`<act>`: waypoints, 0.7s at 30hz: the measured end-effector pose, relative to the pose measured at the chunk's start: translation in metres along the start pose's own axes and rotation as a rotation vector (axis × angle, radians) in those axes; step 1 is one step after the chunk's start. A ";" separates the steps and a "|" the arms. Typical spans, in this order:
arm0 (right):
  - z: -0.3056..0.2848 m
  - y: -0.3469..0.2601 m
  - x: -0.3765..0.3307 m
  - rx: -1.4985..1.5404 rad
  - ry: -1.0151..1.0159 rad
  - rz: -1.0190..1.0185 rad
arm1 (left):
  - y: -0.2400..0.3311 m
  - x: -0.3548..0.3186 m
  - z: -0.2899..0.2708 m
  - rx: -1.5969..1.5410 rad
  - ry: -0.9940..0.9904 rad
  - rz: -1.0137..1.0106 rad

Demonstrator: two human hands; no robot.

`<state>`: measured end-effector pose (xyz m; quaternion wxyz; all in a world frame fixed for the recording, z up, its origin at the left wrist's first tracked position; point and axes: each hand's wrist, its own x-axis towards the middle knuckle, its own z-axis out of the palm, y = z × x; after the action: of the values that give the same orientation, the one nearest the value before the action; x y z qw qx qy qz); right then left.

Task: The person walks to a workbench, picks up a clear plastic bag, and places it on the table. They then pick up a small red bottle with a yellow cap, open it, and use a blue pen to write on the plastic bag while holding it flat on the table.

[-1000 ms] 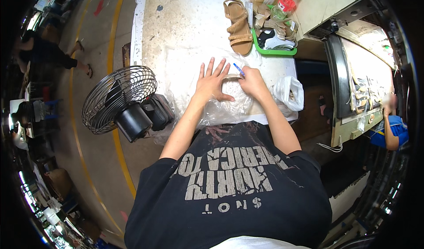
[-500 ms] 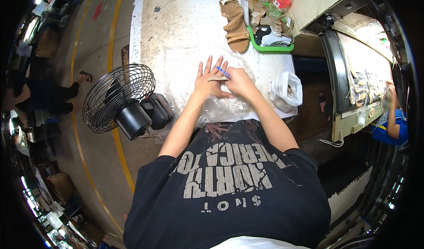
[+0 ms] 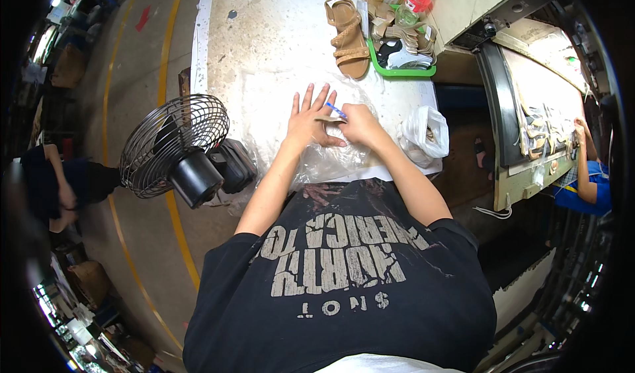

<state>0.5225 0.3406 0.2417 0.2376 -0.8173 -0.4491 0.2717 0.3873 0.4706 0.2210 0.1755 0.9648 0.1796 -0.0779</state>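
My left hand (image 3: 308,120) lies flat with fingers spread on a sheet of clear plastic (image 3: 317,155) on the white worktable (image 3: 264,49), pressing down a small tan strip (image 3: 327,118). My right hand (image 3: 358,122) is closed around a blue pen (image 3: 336,111), whose tip sits at the tan strip beside my left fingers. A tan braided sandal (image 3: 347,36) lies farther back on the table, apart from both hands.
A green tray (image 3: 397,70) with tan straps and a red-capped bottle (image 3: 418,1) stands at the back right. A white plastic bag (image 3: 426,133) hangs at the table's right edge. A black fan (image 3: 175,149) stands left. Another person (image 3: 589,174) works at the right.
My hands have shifted slightly toward the near edge of the table. The right hand came in against the left fingers with the pen.
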 end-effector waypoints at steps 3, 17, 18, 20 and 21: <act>-0.011 0.015 0.000 -0.051 0.017 0.026 | 0.002 -0.002 -0.006 -0.013 -0.015 -0.004; -0.016 0.009 -0.004 -0.047 0.025 0.067 | 0.003 -0.002 -0.006 -0.020 0.012 0.003; -0.007 0.005 -0.001 -0.035 0.026 0.056 | 0.003 -0.001 -0.003 -0.020 0.016 0.009; 0.007 -0.003 0.002 -0.008 0.026 0.028 | 0.001 -0.002 -0.003 -0.019 0.023 0.015; 0.002 -0.004 -0.002 0.035 0.029 0.044 | 0.001 -0.002 -0.005 -0.031 0.015 0.009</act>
<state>0.5178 0.3415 0.2431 0.2524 -0.8265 -0.4229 0.2726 0.3859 0.4705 0.2262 0.1891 0.9634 0.1778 -0.0669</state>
